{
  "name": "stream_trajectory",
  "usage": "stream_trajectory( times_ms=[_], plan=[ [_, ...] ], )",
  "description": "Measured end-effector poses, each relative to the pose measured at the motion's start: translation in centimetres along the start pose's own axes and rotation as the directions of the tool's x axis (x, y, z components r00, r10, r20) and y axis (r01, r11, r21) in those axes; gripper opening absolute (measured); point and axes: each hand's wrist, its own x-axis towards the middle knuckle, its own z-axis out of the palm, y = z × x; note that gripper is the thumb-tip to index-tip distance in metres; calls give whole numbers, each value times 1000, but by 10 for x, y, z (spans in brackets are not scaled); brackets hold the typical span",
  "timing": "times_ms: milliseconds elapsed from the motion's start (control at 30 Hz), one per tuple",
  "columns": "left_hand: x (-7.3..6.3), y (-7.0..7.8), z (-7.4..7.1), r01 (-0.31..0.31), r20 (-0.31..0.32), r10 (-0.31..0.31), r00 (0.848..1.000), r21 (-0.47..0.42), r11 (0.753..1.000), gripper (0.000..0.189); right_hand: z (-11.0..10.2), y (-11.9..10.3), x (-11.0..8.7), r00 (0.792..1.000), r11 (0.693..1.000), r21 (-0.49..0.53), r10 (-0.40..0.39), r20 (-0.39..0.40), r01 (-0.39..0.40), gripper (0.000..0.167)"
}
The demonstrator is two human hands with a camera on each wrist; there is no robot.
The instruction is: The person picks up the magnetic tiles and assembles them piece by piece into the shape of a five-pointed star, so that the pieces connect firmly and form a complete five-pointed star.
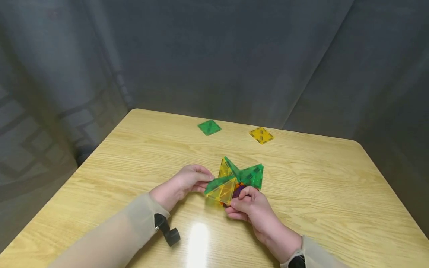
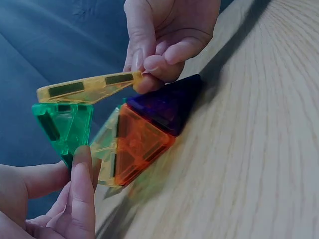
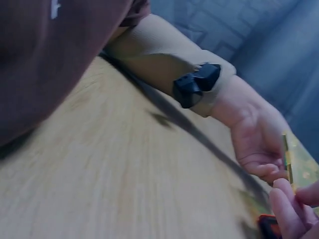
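Note:
Near the middle of the table, my left hand (image 1: 188, 181) pinches a green triangular magnetic tile (image 2: 65, 127) between thumb and fingers. My right hand (image 1: 253, 209) pinches one corner of a yellow triangular magnetic tile (image 1: 223, 192). The two tiles meet along an edge, the yellow one tilted toward me. Just behind and below them stands a cluster of magnetic tiles: an orange triangle (image 2: 142, 144), a purple triangle (image 2: 167, 104), a yellow triangle (image 1: 223, 169) and green triangles (image 1: 253, 175) pointing up. The held tiles partly hide this cluster in the head view.
A green square tile (image 1: 209, 127) and a yellow square tile (image 1: 261, 135) lie flat toward the far edge of the wooden table (image 1: 318, 178). Dark curtains (image 1: 214, 56) hang behind the table. A black camera mount (image 1: 167, 230) sticks out from my left wrist.

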Motion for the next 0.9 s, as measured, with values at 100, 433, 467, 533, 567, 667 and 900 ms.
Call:
stream_trajectory(
  times_ms=[100,433,467,533,567,667,900],
  plan=[
    [3,-2,3,6,-6,-6,1000,12,1000,15,2,5,0,999,1000,6,-10,-34,10,25],
    [13,-9,7,17,-29,-16,999,40,999,17,1,13,-7,999,999,-4,37,-4,-37,28],
    [14,-10,8,14,-27,-13,1000,42,999,17,0,13,-8,999,999,0,37,2,-37,28],
    [15,-10,8,12,-28,-10,1000,46,999,18,0,14,-9,999,999,12,38,11,-38,29],
    [15,-11,8,11,-28,-10,1000,47,999,18,0,14,-10,999,999,17,38,14,-38,30],
    [15,-11,9,9,-31,-7,999,58,998,18,0,15,-11,999,999,30,41,17,-42,33],
    [3,-11,8,-6,11,5,1000,101,995,28,0,17,-15,999,999,41,34,13,-35,42]
  ],
)
